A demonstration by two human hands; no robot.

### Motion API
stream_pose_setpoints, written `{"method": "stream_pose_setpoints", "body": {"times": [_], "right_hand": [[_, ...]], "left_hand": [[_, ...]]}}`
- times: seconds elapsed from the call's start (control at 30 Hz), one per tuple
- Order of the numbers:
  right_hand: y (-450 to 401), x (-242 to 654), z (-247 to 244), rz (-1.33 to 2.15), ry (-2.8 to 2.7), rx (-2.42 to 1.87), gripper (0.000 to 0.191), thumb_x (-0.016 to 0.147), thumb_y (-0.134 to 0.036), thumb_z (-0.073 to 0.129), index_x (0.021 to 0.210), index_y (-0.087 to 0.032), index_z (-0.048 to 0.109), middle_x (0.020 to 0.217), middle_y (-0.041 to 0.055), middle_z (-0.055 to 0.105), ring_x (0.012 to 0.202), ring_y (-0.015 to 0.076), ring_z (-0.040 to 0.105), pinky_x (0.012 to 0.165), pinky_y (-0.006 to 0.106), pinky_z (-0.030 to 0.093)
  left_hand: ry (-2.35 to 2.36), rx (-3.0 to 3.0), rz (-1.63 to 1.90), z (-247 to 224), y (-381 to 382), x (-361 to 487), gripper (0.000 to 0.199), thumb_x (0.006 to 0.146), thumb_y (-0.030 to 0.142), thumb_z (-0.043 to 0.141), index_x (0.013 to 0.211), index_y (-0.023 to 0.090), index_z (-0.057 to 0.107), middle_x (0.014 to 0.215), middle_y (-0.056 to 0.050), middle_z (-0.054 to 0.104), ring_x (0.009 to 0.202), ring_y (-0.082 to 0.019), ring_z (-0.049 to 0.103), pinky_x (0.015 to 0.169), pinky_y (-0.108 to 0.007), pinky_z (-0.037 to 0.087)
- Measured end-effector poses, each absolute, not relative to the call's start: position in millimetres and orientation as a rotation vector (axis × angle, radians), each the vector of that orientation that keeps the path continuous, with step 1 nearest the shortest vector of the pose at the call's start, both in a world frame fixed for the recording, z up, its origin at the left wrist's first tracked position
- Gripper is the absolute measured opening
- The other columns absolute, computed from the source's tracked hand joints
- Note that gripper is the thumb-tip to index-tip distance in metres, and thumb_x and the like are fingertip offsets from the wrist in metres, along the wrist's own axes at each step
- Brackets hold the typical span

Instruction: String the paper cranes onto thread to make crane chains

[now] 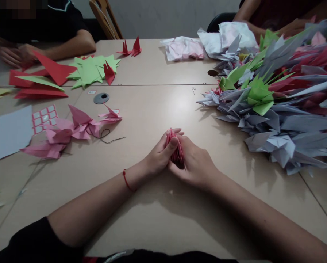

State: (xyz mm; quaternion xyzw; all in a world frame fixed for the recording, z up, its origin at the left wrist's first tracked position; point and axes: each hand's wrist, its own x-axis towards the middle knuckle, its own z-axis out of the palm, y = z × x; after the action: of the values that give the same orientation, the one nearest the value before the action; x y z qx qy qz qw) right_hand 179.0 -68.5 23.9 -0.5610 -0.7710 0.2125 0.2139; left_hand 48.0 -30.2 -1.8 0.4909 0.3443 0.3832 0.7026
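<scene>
Bundle point(177, 155) of pink paper: between both hands, at mid-table point(147, 109). Left hand point(161, 151) and right hand point(197, 160) close around it, left thumb across it. Even, light pressure should keep edges aligned without creasing. Fingers hide much of the bundle; contact with the table cannot be determined. Pile point(284, 124) at right: cut off by frame.

The left arm point(95, 204) wears a black sleeve point(40, 241) and thin red bracelet point(126, 181).

Pink paper stack point(177, 155) (many layers); edges upward, clasped, partly hidden
</scene>
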Motion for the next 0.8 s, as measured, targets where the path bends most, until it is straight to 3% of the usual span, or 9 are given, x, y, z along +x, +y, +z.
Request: {"method": "stream_pose_setpoints", "body": {"times": [0.1,0.23,0.37,0.43,0.53,0.63,0.7,0.8], "right_hand": [[-67,180,20,0.640,-2.112,-1.556,0.057,0.078,-0.046,0.054,0.125,-0.017,0.042,0.114,0.0148,0.061,0.098,0.0311,0.061,0.066,0.037,0.047],[-61,187,8,0.821,-1.874,-1.482,0.037,0.080,-0.034,0.055,0.114,-0.021,0.050,0.107,0.0092,0.065,0.093,0.0255,0.063,0.076,0.038,0.049],[-52,193,3,1.050,-1.431,-1.363,0.029,0.075,-0.032,0.057,0.100,-0.018,0.055,0.097,0.0080,0.067,0.089,0.0231,0.064,0.078,0.038,0.052],[-48,195,4,1.108,-1.234,-1.358,0.032,0.072,-0.034,0.059,0.098,-0.016,0.056,0.096,0.0093,0.067,0.088,0.0239,0.065,0.078,0.039,0.053],[-46,196,6,1.071,-1.102,-1.379,0.031,0.068,-0.033,0.062,0.094,-0.017,0.057,0.093,0.0091,0.068,0.088,0.0243,0.065,0.079,0.040,0.054],[-45,196,5,1.041,-1.009,-1.369,0.030,0.066,-0.031,0.064,0.092,-0.018,0.058,0.089,0.0072,0.068,0.083,0.0226,0.065,0.075,0.038,0.054],[-45,196,3,1.062,-0.936,-1.353,0.028,0.066,-0.032,0.064,0.089,-0.017,0.058,0.081,0.0059,0.067,0.072,0.0201,0.064,0.066,0.035,0.054],[-44,197,0,1.137,-0.882,-1.311,0.021,0.070,-0.033,0.063,0.081,-0.015,0.058,0.070,0.0049,0.065,0.054,0.0161,0.059,0.051,0.030,0.050]], "left_hand": [[0.693,1.055,0.842,-4,-30,47,0.074,0.073,0.072,0.047,0.126,0.021,0.051,0.144,-0.012,0.040,0.135,-0.030,0.034,0.109,-0.039,0.031],[0.587,0.931,0.766,-4,-27,47,0.074,0.074,0.073,0.046,0.128,0.023,0.050,0.144,-0.011,0.041,0.135,-0.030,0.034,0.105,-0.038,0.037],[0.504,1.050,0.781,0,-31,49,0.068,0.070,0.041,0.075,0.130,0.024,0.047,0.139,-0.009,0.047,0.129,-0.026,0.043,0.102,-0.033,0.042],[0.633,1.141,0.834,1,-34,49,0.071,0.066,0.027,0.079,0.129,0.025,0.046,0.136,-0.008,0.048,0.121,-0.023,0.049,0.092,-0.029,0.048],[0.907,1.247,0.820,1,-37,48,0.052,0.069,0.031,0.076,0.116,0.020,0.056,0.106,-0.007,0.062,0.087,-0.016,0.061,0.063,-0.023,0.050],[1.000,1.358,0.757,0,-36,47,0.034,0.075,0.038,0.069,0.100,0.016,0.066,0.068,0.000,0.060,0.057,-0.010,0.052,0.053,-0.022,0.041],[1.020,1.445,0.766,0,-35,47,0.029,0.078,0.039,0.066,0.095,0.016,0.069,0.061,0.001,0.058,0.053,-0.010,0.048,0.052,-0.023,0.037],[1.003,1.576,0.813,3,-36,46,0.021,0.084,0.034,0.059,0.082,0.017,0.071,0.066,-0.001,0.063,0.060,-0.011,0.051,0.058,-0.024,0.038]]}}
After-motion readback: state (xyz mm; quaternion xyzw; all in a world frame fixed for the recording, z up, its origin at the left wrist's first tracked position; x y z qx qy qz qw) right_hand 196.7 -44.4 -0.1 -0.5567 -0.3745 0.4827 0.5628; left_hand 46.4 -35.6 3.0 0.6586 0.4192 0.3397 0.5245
